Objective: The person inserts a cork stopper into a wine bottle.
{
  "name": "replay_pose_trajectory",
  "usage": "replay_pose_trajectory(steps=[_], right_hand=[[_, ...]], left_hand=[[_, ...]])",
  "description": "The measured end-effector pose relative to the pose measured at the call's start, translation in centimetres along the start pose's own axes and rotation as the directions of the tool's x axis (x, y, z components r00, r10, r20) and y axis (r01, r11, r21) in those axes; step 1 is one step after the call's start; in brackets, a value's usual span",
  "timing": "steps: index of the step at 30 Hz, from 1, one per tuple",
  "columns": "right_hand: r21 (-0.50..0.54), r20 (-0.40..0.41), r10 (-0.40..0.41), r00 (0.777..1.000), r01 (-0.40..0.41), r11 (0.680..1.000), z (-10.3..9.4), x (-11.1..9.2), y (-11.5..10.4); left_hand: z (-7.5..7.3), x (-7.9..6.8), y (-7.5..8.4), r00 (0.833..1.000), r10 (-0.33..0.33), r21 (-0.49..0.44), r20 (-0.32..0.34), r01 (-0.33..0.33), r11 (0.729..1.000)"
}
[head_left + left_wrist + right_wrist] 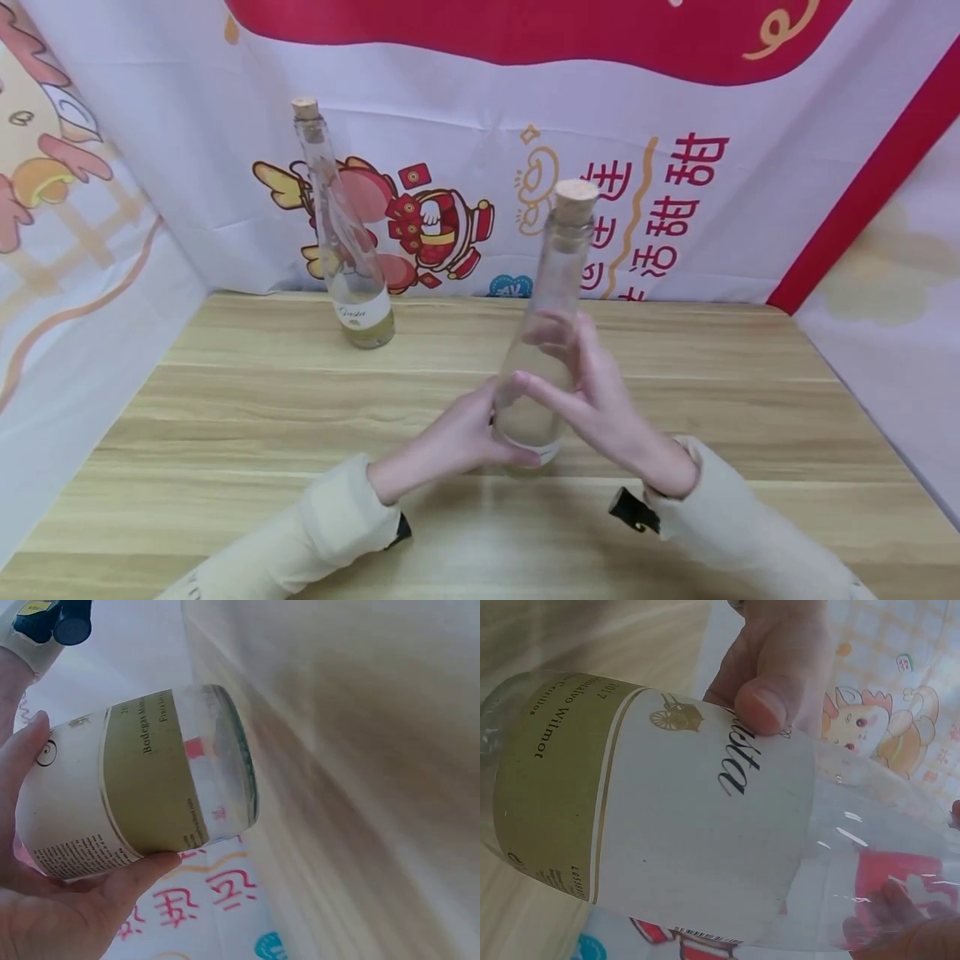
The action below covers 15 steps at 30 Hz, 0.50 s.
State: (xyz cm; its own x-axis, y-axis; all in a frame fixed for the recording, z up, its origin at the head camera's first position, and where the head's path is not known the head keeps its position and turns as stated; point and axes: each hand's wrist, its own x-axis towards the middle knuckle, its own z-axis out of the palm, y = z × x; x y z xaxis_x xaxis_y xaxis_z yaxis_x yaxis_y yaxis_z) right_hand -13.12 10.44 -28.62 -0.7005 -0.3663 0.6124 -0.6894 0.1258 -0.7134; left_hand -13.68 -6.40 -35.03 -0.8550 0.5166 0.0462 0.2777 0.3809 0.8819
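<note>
Both hands grip one clear glass bottle (528, 417) with a cork (576, 202) in its mouth, held over the table and leaning slightly. Low on its body, by the label, is the left hand (465, 433). The right hand (600, 392) wraps the bottle higher up, toward its shoulder. In the left wrist view the white-and-olive label (142, 772) and bare glass base show, the base raised above the table. The right wrist view shows dark script and a small cart drawing on the label (697, 802). Fingers behind the glass are partly hidden.
A second corked bottle (360, 283) with a white label stands upright at the back left of the wooden table (247, 417). Behind it hangs a white cloth (442, 92) with red and cartoon prints. Printed cloth also borders the left and right sides.
</note>
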Motion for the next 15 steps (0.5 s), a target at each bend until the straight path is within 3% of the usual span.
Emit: replay_pose_trajectory(steps=[9,15], right_hand=[[0.035,-0.106,0.002,0.994,0.002,0.999,-5.4,-0.5,-1.5],[0.09,-0.16,-0.062,0.985,0.077,0.993,-9.2,-1.4,-1.8]], left_hand=[[2.9,3.7,3.7,0.999,0.035,-0.004,0.02,-0.035,0.999],[5.5,6.8,5.8,0.985,0.169,-0.015,0.012,-0.169,0.985]])
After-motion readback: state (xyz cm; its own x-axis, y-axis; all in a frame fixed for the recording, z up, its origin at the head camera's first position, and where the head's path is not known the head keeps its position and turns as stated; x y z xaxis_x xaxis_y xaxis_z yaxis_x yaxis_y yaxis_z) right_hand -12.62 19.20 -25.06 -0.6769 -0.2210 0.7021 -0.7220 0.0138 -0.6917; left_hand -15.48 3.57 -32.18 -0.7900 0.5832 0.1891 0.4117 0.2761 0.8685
